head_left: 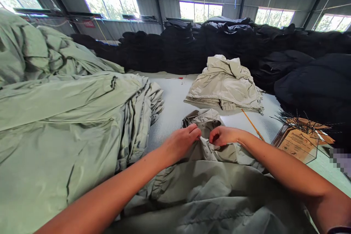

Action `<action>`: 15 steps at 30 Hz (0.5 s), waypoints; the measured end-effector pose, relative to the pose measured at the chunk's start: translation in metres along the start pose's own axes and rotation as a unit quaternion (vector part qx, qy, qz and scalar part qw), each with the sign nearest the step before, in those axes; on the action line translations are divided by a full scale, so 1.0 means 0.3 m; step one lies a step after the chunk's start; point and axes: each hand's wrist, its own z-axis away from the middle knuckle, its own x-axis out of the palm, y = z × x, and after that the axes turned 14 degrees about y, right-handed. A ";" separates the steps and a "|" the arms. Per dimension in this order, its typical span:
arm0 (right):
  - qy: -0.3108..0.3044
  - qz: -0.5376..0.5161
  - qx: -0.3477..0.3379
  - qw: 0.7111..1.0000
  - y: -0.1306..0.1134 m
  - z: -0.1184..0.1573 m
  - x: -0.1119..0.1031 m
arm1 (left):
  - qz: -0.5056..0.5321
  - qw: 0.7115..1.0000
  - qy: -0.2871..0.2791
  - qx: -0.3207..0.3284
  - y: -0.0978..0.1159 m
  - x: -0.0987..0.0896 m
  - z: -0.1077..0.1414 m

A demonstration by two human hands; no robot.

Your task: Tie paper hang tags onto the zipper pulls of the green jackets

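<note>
And there it was: the left hand (179, 143) pinched a fold of the grey-green jacket (208, 190), with the right hand (223, 135) curled in and gripping the same fold just beside it, the jacket spread on the desk right under both! To the left, a huge pile of pale green garments (63, 117) pressed close against the left arm. Ahead, a strip of white desk (175, 106) ran up to a folded beige jacket (225, 84), with stacks of black garments (175, 53) walling the far edge. Right of the hands, a thin orange rod (252, 126) lay near a clear acrylic box (297, 142) of tags.
</note>
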 end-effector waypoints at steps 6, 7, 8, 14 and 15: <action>0.110 0.059 -0.026 0.992 0.020 0.069 -0.023 | 0.011 0.998 -0.039 -0.046 -0.013 0.076 0.000; 0.159 0.063 -0.034 0.985 0.031 0.104 -0.049 | 0.019 0.998 -0.032 -0.045 -0.024 0.062 0.017; 0.205 0.070 -0.042 0.975 0.047 0.150 -0.079 | 0.027 0.998 -0.019 -0.047 -0.037 0.036 0.041; 0.213 0.228 -0.011 0.950 0.173 0.497 -0.168 | 0.044 0.985 -0.094 -0.141 -0.096 -0.180 0.296; 0.191 0.259 0.006 0.947 0.183 0.532 -0.151 | 0.050 0.980 -0.132 -0.141 -0.093 -0.182 0.335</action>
